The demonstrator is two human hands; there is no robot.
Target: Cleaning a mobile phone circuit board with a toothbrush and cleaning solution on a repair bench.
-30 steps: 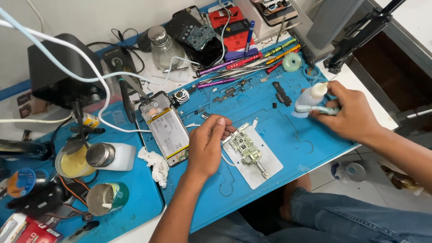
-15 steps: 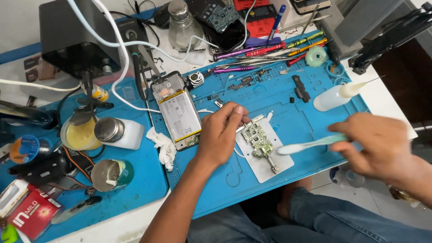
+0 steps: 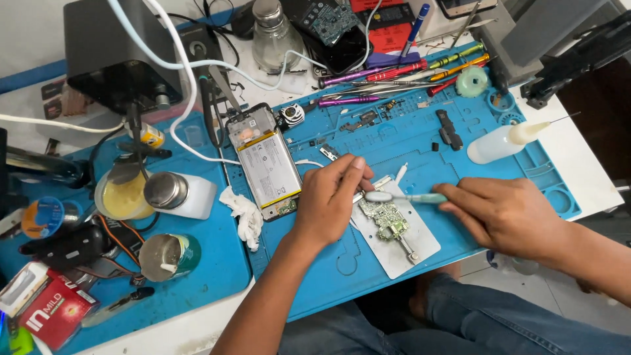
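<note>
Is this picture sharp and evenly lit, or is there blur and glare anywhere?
Head view: soft, even light with faint shadows under the left hand and right hand; the circuit board and blue mat read sharp; the toothbrush is slightly smeared; mild glare on the glass bottle; edges bend a little, as with a wide lens.

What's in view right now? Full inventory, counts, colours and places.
circuit board: 1, green, on plate
metal plate: 1, silver, mat front
toothbrush: 1, pale teal, over board
blue mat: 1, bench centre
opened phone: 1, left of board
squeeze bottle: 1, white, right
screwdrivers: several, mixed colours, mat's far edge
tissue: 1, white, beside phone
black box: 1, far left
left hand: steadies plate
right hand: holds toothbrush
</note>
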